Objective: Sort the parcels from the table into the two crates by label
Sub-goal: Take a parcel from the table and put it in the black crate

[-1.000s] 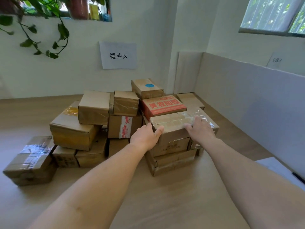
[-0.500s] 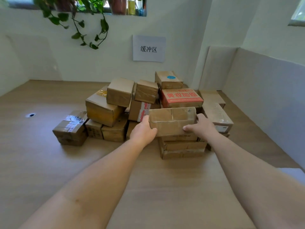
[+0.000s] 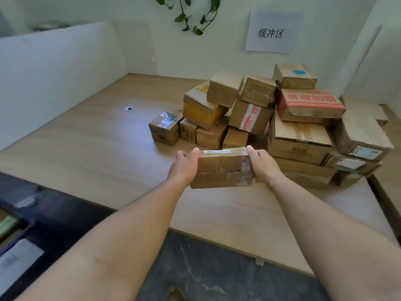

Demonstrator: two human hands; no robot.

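A flat brown parcel [image 3: 221, 168] of glossy-taped cardboard, with a white label strip along its top edge, is held over the table [image 3: 97, 148]. The left hand [image 3: 184, 168] grasps its 9 o'clock end and the right hand [image 3: 262, 166] its 3 o'clock end. The pile [image 3: 299, 135] sits at 1 o'clock.

"缓冲区" on white wall sign [image 3: 272, 32]

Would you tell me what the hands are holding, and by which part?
A taped cardboard parcel, gripped by its short ends: left hand on one, right hand on the other.
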